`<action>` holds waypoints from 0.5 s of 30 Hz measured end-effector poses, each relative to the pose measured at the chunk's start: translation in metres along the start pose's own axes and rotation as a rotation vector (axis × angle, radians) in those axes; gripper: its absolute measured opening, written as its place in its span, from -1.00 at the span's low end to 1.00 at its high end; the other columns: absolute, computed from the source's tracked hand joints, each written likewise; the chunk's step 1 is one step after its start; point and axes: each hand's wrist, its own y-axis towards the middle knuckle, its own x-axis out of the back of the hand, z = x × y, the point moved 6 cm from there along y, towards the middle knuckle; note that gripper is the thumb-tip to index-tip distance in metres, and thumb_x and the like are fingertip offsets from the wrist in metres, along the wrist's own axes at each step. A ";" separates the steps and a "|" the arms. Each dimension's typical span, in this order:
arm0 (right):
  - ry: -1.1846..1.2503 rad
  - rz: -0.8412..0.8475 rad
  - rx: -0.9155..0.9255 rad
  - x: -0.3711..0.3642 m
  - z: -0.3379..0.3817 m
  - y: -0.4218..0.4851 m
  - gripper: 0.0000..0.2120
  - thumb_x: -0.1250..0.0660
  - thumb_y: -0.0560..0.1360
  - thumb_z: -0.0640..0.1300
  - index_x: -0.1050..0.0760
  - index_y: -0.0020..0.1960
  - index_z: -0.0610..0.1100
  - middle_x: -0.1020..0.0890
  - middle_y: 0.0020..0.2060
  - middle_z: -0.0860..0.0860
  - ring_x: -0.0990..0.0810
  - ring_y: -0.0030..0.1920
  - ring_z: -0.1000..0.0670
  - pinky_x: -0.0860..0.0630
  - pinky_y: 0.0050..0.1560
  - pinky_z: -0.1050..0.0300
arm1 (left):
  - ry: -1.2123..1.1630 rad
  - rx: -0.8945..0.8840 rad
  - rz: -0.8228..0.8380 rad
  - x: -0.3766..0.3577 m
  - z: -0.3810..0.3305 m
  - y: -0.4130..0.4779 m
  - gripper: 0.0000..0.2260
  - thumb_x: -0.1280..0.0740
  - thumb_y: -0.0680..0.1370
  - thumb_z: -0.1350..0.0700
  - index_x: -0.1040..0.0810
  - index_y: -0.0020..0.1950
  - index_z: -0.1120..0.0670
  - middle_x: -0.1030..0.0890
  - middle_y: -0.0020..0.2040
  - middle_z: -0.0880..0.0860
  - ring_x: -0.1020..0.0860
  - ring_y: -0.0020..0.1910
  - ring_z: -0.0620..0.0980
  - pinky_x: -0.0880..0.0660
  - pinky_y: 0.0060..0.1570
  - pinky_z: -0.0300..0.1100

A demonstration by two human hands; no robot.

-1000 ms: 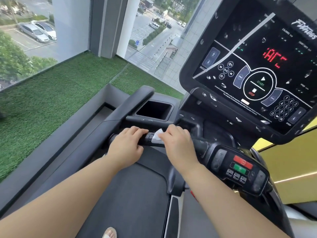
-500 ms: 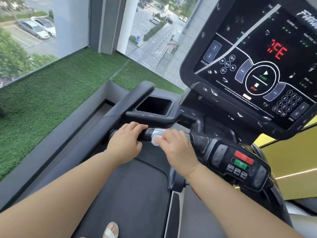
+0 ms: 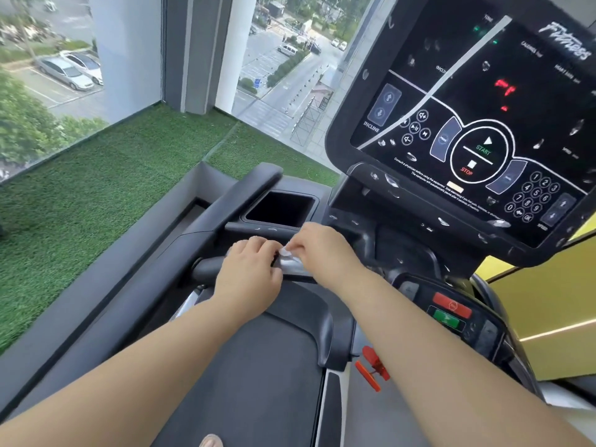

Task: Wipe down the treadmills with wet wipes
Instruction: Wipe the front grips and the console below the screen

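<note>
While left hand (image 3: pixel 250 275) grips the smooth round bar (image 3: pixel 206 269), right hand (image 3: pixel 322 250) pinches a crumpled wipe (image 3: pixel 285 252).

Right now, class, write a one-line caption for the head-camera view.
Left hand grips the treadmill handlebar while the right hand pinches a white wet wipe against it, below the console.
</note>
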 end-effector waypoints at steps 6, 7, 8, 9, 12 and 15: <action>-0.093 0.307 -0.137 0.037 -0.070 -0.023 -0.79 -0.31 0.53 -0.12 -0.62 -0.03 -0.25 -0.66 -0.01 -0.14 -0.59 0.07 -0.12 -0.49 -0.03 0.15 | 0.052 -0.050 0.043 -0.002 -0.023 0.005 -0.55 0.04 0.53 0.00 -0.40 0.35 -0.04 -0.44 0.28 -0.04 -0.35 0.24 0.05 -0.24 0.20 -0.19; -0.042 0.311 -0.176 0.047 -0.079 -0.030 -0.77 -0.32 0.54 -0.09 -0.64 -0.03 -0.23 -0.68 -0.05 -0.09 -0.60 0.01 -0.08 -0.46 -0.14 0.28 | 0.045 -0.067 0.041 -0.003 -0.029 0.005 -0.52 0.06 0.50 -0.01 -0.42 0.34 -0.04 -0.46 0.26 -0.03 -0.35 0.23 0.05 -0.25 0.19 -0.19; 0.021 0.281 -0.215 0.055 -0.085 -0.035 -0.78 -0.31 0.55 -0.08 -0.64 -0.02 -0.21 -0.67 -0.10 -0.05 -0.59 -0.06 -0.06 -0.39 -0.26 0.38 | 0.036 -0.085 0.041 -0.004 -0.035 0.006 -0.52 0.06 0.50 -0.02 -0.43 0.33 -0.03 -0.47 0.25 -0.03 -0.36 0.23 0.06 -0.25 0.18 -0.19; 0.075 0.228 -0.243 0.060 -0.089 -0.036 -0.79 -0.31 0.56 -0.08 -0.64 0.01 -0.19 -0.64 -0.11 -0.01 -0.56 -0.09 -0.05 -0.33 -0.31 0.41 | 0.027 -0.106 0.041 -0.007 -0.042 0.006 -0.56 0.04 0.54 0.00 -0.44 0.33 -0.02 -0.47 0.25 -0.02 -0.36 0.23 0.06 -0.24 0.18 -0.19; 0.110 0.157 -0.256 0.054 -0.086 -0.037 -0.81 -0.29 0.57 -0.05 -0.63 0.10 -0.05 -0.60 -0.03 0.06 -0.55 0.00 0.03 -0.37 -0.12 0.30 | 0.014 -0.194 0.040 -0.013 -0.063 0.008 -0.68 -0.10 0.60 0.07 -0.44 0.33 -0.01 -0.47 0.25 -0.03 -0.34 0.23 0.04 -0.23 0.18 -0.22; 0.031 0.224 -0.242 0.040 -0.083 -0.041 -0.78 -0.24 0.59 -0.12 -0.62 0.14 -0.06 -0.63 0.08 0.00 -0.57 0.10 -0.02 -0.39 -0.04 0.25 | 0.043 -0.240 0.056 -0.020 -0.069 0.007 -0.46 0.11 0.45 -0.10 -0.47 0.29 -0.03 -0.50 0.19 -0.04 -0.38 0.16 0.04 -0.28 0.13 -0.20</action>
